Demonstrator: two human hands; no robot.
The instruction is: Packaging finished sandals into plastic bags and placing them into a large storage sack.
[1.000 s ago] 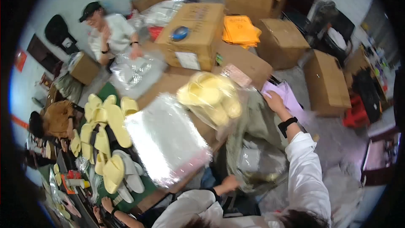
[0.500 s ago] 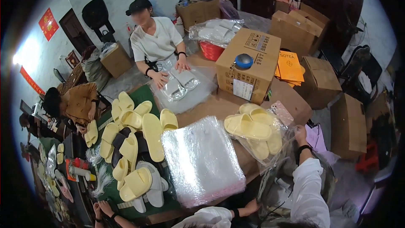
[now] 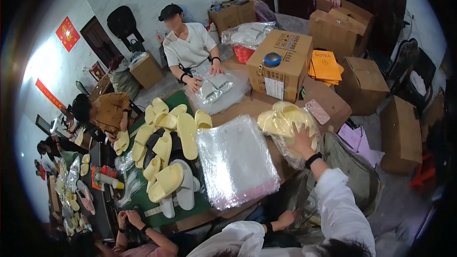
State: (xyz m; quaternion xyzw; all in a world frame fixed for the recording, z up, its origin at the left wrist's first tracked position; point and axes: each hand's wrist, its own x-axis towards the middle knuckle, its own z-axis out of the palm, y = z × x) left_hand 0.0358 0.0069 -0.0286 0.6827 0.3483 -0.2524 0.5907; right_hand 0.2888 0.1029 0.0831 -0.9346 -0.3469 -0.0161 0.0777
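A pair of pale yellow slippers (image 3: 273, 123) lies in a clear plastic bag at the right part of the table. My right hand (image 3: 303, 142) rests flat on the bag's near side, its fingers spread over the slippers. Lower down, below the table's near edge, my left hand (image 3: 286, 219) has its fingers curled beside the rim of a large grey-green sack (image 3: 352, 173). What those fingers hold, if anything, is too small to make out. A thick stack of clear plastic bags (image 3: 235, 164) lies left of the bagged slippers.
Loose yellow slippers (image 3: 187, 135), with grey and dark ones, pile up on a green mat (image 3: 190, 216). Across the table a person (image 3: 189, 47) presses on bagged white slippers (image 3: 214, 88). A taped carton (image 3: 281, 62) and a pink phone (image 3: 317, 112) stand beyond. Another person's hands (image 3: 131, 219) show lower left.
My right hand has let go of the bag's right edge and moved left onto the slippers. The bag's loose end now lies folded in. The view has shifted slightly.
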